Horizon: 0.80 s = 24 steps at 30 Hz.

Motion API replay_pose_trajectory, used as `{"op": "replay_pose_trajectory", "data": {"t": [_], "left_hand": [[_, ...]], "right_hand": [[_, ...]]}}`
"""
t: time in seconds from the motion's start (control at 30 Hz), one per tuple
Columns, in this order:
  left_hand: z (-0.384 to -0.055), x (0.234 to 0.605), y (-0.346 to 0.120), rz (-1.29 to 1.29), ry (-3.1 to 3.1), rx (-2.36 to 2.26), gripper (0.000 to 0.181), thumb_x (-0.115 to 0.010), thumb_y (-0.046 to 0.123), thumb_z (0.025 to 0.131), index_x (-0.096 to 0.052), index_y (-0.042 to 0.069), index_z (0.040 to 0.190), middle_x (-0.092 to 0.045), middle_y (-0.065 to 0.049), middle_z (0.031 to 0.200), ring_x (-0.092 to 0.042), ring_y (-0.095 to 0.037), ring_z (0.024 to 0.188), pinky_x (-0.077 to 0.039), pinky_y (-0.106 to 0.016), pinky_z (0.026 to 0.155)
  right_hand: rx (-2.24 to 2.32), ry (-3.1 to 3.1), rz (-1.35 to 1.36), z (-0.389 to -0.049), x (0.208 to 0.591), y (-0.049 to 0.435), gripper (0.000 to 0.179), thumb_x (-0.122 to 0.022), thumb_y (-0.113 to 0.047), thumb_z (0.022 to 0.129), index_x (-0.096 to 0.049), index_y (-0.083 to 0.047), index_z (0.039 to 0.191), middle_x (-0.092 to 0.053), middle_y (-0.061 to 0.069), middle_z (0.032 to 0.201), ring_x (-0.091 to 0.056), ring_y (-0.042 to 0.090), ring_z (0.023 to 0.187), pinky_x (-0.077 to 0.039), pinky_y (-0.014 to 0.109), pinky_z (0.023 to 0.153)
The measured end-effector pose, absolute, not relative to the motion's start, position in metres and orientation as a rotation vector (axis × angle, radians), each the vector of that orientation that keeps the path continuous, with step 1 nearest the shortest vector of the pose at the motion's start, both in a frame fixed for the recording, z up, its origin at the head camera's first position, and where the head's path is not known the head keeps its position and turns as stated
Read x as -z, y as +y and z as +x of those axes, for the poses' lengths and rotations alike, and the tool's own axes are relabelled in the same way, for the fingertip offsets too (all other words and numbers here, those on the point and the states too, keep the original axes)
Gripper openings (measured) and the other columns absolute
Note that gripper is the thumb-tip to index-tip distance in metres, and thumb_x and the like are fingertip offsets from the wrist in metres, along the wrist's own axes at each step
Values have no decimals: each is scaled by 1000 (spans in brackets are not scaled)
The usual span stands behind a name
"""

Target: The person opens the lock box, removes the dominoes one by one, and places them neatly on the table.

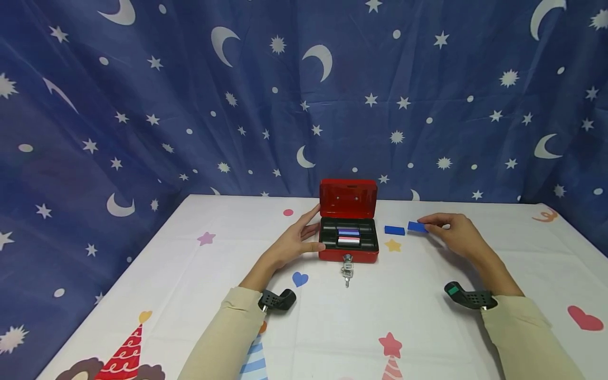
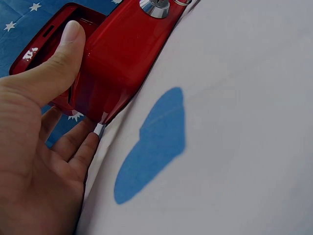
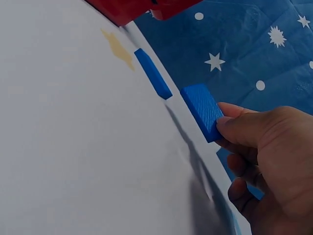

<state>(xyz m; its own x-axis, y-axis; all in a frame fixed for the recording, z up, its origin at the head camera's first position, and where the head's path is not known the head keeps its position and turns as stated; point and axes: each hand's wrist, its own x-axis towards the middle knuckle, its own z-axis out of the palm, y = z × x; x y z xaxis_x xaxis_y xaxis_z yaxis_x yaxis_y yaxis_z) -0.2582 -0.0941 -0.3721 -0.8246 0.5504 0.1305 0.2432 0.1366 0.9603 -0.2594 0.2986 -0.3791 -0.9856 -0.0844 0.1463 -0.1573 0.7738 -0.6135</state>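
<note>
A red cash box (image 1: pixel 348 255) stands with its lid up, and keys (image 1: pixel 347 270) hang from the lock at its front. In its black tray lie a purple-and-blue piece (image 1: pixel 349 232) and a red-and-white piece (image 1: pixel 349 240). My left hand (image 1: pixel 296 237) rests against the box's left side, thumb at the front corner of the rim, fingers extended along the side. Between thumb and fingers, my right hand (image 1: pixel 453 233) pinches a flat blue block (image 3: pixel 201 111) with a grained face by one end. A second blue block (image 1: pixel 394 230) lies on the table right of the box.
The white tablecloth (image 1: pixel 304 338) carries printed shapes, among them a yellow star (image 1: pixel 392 245) and a blue heart (image 1: pixel 300 279). Behind the table's far edge hangs a dark blue curtain (image 1: pixel 266 121) with moons and stars.
</note>
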Motion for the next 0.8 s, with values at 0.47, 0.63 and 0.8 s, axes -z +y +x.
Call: {"op": "replay_pose_trajectory", "data": {"t": [0.47,0.63,0.8], "left_hand": [[-272,391,-94,768,2177,-1748,97,-75,3,80,-16,28,154,-15,-7,158,-33,-29,137,-29,-42,110],[-275,397,-94,767,2202,-1756,97,-76,5,80,-20,36,152,-19,0,157,-37,-23,135,-32,-38,109],[-274,397,-94,755,2214,-1759,97,-78,6,79,-22,38,151,-21,2,156,-39,-20,134,-34,-35,107]], "right_hand": [[-974,-2879,247,-259,388,300,25,-57,-11,96,-67,-4,117,-61,22,119,-53,37,107,-41,57,92],[-988,-2884,243,-261,389,299,25,-57,-11,96,-67,-4,118,-60,22,121,-52,39,110,-39,59,94],[-989,-2876,249,-261,390,298,24,-57,-11,95,-67,-4,117,-60,22,120,-53,37,107,-40,58,93]]}}
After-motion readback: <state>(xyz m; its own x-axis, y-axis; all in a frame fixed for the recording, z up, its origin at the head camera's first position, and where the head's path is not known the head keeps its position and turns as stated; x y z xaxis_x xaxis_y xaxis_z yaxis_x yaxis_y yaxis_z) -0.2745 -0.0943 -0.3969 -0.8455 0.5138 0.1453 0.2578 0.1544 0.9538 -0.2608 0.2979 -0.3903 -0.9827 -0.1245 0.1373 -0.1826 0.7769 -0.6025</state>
